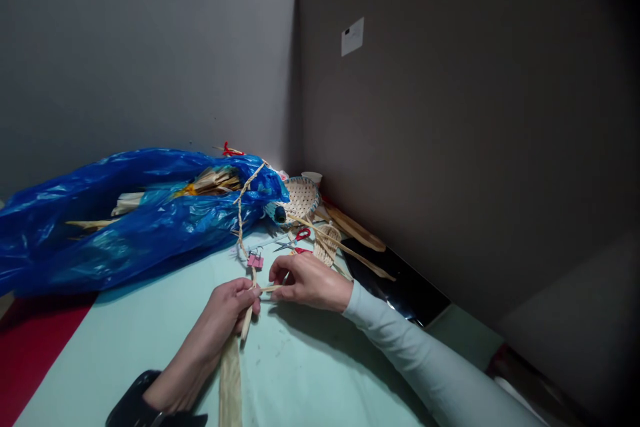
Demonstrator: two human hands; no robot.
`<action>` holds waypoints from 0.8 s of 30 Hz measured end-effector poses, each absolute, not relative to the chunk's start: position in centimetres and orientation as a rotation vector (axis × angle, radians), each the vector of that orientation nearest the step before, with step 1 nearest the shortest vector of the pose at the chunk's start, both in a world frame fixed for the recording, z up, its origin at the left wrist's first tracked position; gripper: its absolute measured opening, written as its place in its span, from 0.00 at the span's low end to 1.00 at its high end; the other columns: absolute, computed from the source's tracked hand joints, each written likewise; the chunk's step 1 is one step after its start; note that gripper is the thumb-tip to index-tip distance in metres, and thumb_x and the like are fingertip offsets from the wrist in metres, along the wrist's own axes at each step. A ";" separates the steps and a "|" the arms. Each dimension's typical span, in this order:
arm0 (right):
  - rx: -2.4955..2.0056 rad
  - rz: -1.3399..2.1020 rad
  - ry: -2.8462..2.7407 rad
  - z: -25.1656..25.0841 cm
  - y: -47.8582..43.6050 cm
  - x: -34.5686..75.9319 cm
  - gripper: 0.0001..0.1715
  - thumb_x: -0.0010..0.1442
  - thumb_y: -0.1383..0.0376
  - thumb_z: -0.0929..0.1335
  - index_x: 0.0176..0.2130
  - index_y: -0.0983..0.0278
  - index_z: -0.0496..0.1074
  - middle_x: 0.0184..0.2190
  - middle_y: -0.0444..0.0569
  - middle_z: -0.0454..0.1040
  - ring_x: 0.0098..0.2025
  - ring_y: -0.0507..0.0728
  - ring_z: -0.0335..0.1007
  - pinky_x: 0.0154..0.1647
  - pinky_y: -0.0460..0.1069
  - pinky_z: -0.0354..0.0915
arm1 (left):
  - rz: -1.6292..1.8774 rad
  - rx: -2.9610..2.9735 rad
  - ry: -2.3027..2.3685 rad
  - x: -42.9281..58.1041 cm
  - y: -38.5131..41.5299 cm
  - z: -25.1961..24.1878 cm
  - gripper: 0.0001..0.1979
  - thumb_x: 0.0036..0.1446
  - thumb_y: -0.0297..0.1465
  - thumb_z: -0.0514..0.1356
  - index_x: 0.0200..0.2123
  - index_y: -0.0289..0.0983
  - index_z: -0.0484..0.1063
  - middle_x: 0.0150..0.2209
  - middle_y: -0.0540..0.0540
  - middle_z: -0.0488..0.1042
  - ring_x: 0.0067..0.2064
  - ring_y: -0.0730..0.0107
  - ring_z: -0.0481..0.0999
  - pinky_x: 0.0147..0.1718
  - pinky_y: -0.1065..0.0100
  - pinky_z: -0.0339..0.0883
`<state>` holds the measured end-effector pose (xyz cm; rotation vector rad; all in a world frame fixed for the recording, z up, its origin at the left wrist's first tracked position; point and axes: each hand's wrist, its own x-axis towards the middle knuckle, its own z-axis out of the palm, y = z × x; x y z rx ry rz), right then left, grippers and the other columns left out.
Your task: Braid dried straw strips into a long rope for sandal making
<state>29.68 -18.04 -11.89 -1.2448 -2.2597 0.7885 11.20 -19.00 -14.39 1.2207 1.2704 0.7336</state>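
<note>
A thin braid of pale plant fibre (241,217) runs from the blue bag down to a pink binder clip (255,261), which grips it on the table. Just below the clip, my left hand (231,310) pinches the braid's working end, and a loose strand (246,327) hangs down past the fingers. To its right, my right hand (311,282) is closed on another strand (271,289), drawn out sideways from the braid. A wide flat strip of the fibre (231,383) lies below my left hand, its upper end hidden behind that hand.
A large blue plastic bag (165,240) with fibre bundles lies at left. Beyond my hands are red-handled scissors (302,235), a woven basket (303,195), a small woven piece (327,243) and wooden pieces (357,227). A black glossy panel (395,283) lies at right, beside the wall.
</note>
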 end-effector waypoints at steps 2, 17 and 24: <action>-1.229 0.682 -2.318 -11.8 -18.1 29.7 0.08 0.54 0.67 0.70 0.37 0.65 0.74 0.29 0.45 0.76 0.30 0.51 0.68 0.29 0.44 0.54 | 0.738 1.216 1.264 11.2 -18.9 -14.5 0.16 0.45 0.41 0.63 0.20 0.35 0.66 0.16 0.55 0.63 0.16 0.82 0.51 0.18 0.74 0.40; -1.265 1.037 -2.240 -11.9 -18.3 29.4 0.09 0.52 0.73 0.64 0.33 0.68 0.73 0.26 0.46 0.77 0.27 0.49 0.70 0.29 0.42 0.59 | 0.742 1.185 1.221 11.2 -18.9 -14.7 0.16 0.44 0.42 0.63 0.20 0.35 0.66 0.15 0.57 0.59 0.16 0.82 0.49 0.17 0.74 0.39; -1.251 0.702 -2.241 -12.4 -19.1 28.3 0.08 0.54 0.66 0.65 0.32 0.65 0.74 0.24 0.44 0.74 0.24 0.49 0.61 0.25 0.43 0.52 | 0.757 1.120 1.215 11.4 -18.9 -14.6 0.16 0.41 0.42 0.64 0.20 0.35 0.66 0.15 0.57 0.59 0.16 0.83 0.47 0.17 0.74 0.37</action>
